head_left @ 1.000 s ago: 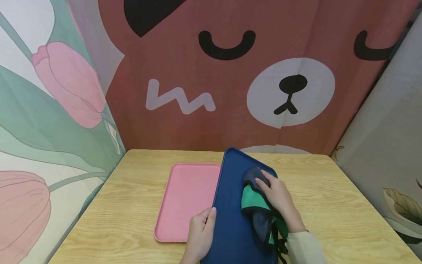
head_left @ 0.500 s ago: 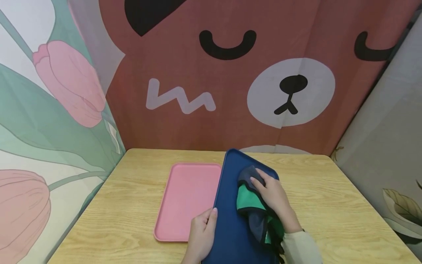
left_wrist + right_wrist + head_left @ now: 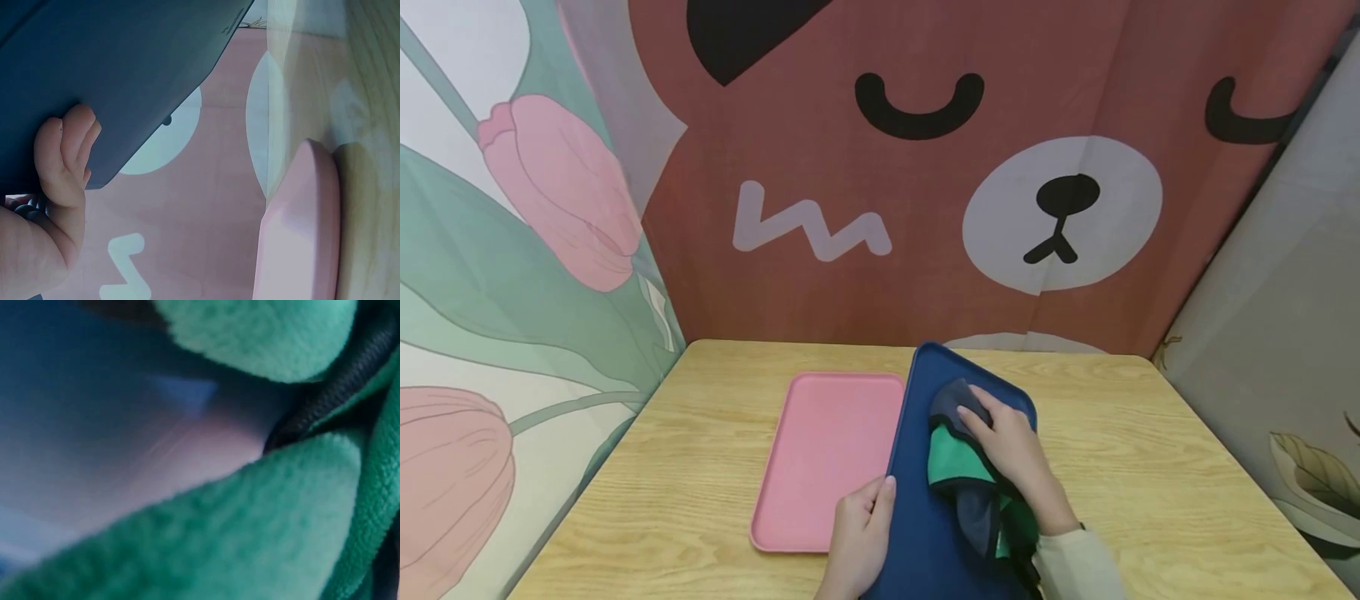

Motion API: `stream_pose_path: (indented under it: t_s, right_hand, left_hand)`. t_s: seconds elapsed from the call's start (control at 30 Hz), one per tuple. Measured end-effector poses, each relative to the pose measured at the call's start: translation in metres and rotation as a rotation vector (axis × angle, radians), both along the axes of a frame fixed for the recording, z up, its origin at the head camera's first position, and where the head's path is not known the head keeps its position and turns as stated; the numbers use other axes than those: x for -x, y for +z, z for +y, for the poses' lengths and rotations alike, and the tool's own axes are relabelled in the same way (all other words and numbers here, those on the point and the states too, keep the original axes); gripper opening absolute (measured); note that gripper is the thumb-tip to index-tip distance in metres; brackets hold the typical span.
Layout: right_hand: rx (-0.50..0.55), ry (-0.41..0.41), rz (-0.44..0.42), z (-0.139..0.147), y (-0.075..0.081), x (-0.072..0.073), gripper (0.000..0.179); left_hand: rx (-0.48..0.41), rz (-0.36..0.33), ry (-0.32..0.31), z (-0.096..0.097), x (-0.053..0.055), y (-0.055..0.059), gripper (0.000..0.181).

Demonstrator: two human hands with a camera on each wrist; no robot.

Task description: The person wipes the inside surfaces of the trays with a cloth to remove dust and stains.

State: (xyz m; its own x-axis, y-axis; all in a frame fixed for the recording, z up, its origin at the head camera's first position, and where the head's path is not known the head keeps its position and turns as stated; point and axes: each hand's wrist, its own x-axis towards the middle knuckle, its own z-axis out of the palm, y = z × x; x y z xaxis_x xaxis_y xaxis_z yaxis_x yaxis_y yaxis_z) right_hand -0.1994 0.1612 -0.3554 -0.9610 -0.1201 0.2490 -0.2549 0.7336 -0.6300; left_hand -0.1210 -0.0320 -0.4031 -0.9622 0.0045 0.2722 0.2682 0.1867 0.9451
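A dark blue rectangular tray (image 3: 917,533) is held up tilted, its inner face toward the head camera. My left hand (image 3: 861,529) grips its left edge, thumb on the front; in the left wrist view the fingers (image 3: 72,134) curl against the tray's underside. A green and grey-blue cloth (image 3: 961,457) with black edging lies bunched against the tray's face. My right hand (image 3: 1003,442) holds the cloth's upper part and presses it there, the folds hanging below. Green fluffy folds (image 3: 250,531) fill much of the right wrist view, where the hand itself is hidden.
A pink tray (image 3: 827,458) lies flat on the wooden table (image 3: 670,483), left of the blue tray and partly covered by it in the head view. Behind the table hangs a brown curtain (image 3: 805,300) printed with a bear face.
My right hand and the cloth have slid a little left across the blue tray's face. The left hand keeps its grip, and the tray has barely shifted.
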Motion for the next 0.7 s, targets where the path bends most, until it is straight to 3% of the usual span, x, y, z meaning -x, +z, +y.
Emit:
stream_pose_path:
  t_s: [0.3, 0.7]
  right_hand:
    - [0.005, 0.012, 0.015, -0.008, 0.004, -0.003, 0.050]
    - [0.001, 0.049, 0.063, -0.018, 0.006, -0.009, 0.047]
  left_hand:
    - [-0.001, -0.005, -0.011, 0.001, 0.000, 0.001, 0.045]
    - [0.003, 0.039, -0.021, 0.003, -0.001, 0.001, 0.042]
